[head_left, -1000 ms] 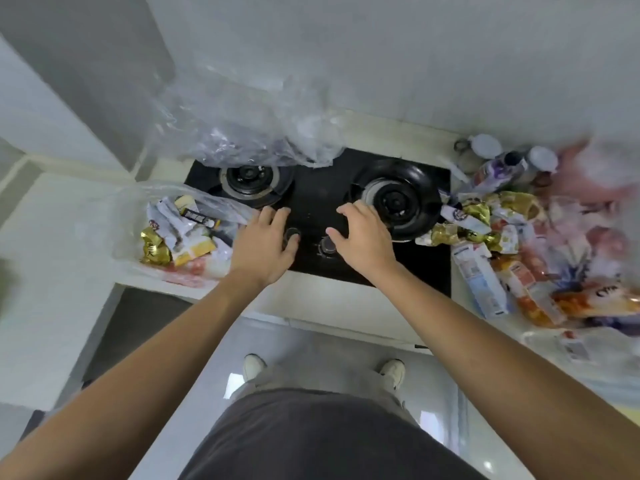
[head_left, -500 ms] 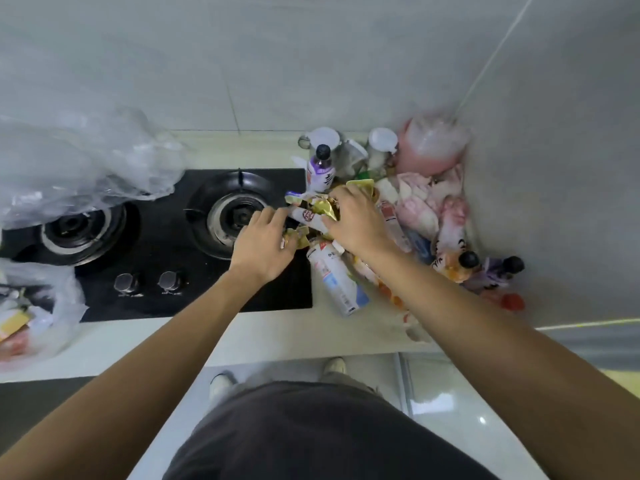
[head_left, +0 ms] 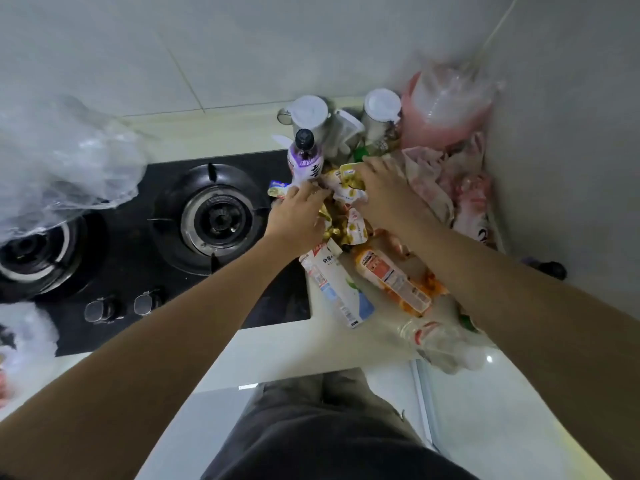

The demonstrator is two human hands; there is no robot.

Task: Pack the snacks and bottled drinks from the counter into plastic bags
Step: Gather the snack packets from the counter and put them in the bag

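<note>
Head view: both hands on the snack pile (head_left: 346, 216), right of the stove (head_left: 173, 258).
Left hand (head_left: 298, 216): fingers curled into gold-wrapped packets; grip unclear.
Right hand (head_left: 384, 192): fingers spread over a yellow-green packet (head_left: 351, 178).
Purple bottle (head_left: 305, 159): upright, just beyond left fingertips.
White carton (head_left: 341, 292): lying nearer the person than both hands.

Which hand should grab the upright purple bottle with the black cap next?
Probably the left. The left hand lies at the foot of the purple bottle with the black cap, its fingers beside the label. The right hand is further right, over the pile of small snack packets.
</note>
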